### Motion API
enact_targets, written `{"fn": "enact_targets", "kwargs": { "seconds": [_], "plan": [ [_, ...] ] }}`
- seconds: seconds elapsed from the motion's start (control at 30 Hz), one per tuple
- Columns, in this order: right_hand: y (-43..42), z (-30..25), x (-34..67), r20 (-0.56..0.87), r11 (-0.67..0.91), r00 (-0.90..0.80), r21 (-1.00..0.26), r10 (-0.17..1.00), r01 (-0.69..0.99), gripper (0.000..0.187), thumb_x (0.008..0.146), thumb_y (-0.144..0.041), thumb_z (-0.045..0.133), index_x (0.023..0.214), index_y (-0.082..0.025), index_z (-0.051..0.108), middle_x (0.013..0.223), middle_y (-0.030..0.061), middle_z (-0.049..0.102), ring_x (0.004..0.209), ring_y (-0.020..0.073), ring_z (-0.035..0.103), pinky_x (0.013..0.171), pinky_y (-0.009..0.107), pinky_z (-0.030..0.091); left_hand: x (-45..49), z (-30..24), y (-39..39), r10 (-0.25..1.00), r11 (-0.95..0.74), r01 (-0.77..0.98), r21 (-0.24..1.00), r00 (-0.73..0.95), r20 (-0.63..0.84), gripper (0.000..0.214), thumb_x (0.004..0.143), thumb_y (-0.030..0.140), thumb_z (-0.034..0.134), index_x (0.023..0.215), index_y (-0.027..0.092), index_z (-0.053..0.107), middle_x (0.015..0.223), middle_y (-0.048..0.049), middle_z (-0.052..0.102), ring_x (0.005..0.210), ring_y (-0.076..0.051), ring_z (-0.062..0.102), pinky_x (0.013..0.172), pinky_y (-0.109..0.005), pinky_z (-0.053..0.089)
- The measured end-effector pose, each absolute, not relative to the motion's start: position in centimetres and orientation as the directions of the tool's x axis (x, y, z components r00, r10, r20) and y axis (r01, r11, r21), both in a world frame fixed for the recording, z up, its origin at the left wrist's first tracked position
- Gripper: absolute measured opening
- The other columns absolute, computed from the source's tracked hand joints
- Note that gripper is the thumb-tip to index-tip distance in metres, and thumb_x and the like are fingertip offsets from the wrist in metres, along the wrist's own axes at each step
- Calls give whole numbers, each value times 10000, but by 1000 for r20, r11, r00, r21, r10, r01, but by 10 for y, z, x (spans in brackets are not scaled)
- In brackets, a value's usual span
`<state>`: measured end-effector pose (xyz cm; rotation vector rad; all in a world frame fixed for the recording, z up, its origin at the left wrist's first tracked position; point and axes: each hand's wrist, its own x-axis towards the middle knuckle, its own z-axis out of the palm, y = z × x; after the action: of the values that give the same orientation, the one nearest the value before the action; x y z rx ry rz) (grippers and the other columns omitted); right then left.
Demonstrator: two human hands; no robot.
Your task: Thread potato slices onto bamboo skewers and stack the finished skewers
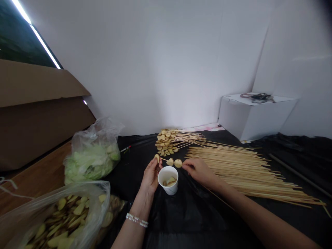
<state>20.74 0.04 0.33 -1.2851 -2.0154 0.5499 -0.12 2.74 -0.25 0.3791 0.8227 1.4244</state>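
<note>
My right hand [199, 171] is closed around a thin bamboo skewer [218, 197], whose long end trails out below my wrist. Two potato slices [178, 163] are threaded on it just left of my fingertips. Pinched in my left hand [151, 173] is another potato slice [157, 158], at the skewer's pointed end; whether the tip has pierced it I cannot tell. Below the skewer, between my hands, a white paper cup [168, 191] stands upright with a few potato slices in it.
Filled potato skewers [166, 142] lie piled at the back, beside many bare bamboo sticks [233, 169] on the right. A plastic bag of potato slices [105, 190] and a bag of leafy greens [90, 162] stand left. A white box [233, 117] sits back right.
</note>
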Motion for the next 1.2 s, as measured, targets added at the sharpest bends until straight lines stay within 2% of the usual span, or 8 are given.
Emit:
{"fn": "enact_targets", "kwargs": {
  "seconds": [0.47, 0.83, 1.2],
  "plan": [
    [0, 2, 208, 333, 454, -308, -637, 891, 623, 230, 868, -281, 481, 814, -206, 690, 750, 13, 688, 684, 142, 587, 633, 229, 380, -2, 4, 27, 938, 160, -775, 612, -74, -339, 119, 855, 82, 517, 857, 113, 632, 694, -39, 640, 538, -65, 596, 489, -124, 502],
    [1, 1, 207, 320, 446, -312, -614, 895, 651, 249, 870, -289, 472, 865, -203, 705, 829, 32, 705, 764, 166, 610, 698, 248, 403, -3, 2, 28, 946, 133, -736, 664, -106, -306, 101, 828, 75, 557, 840, 116, 648, 657, -29, 634, 501, -61, 583, 464, -122, 493],
    [-2, -2, 202, 306, 455, -337, -567, 890, 687, 242, 878, -273, 458, 858, -204, 689, 822, 26, 703, 742, 147, 605, 662, 234, 368, -6, -2, 30, 947, 124, -711, 692, -123, -297, 91, 819, 58, 567, 823, 100, 648, 632, -27, 644, 484, -53, 577, 457, -117, 483]
  ]
}}
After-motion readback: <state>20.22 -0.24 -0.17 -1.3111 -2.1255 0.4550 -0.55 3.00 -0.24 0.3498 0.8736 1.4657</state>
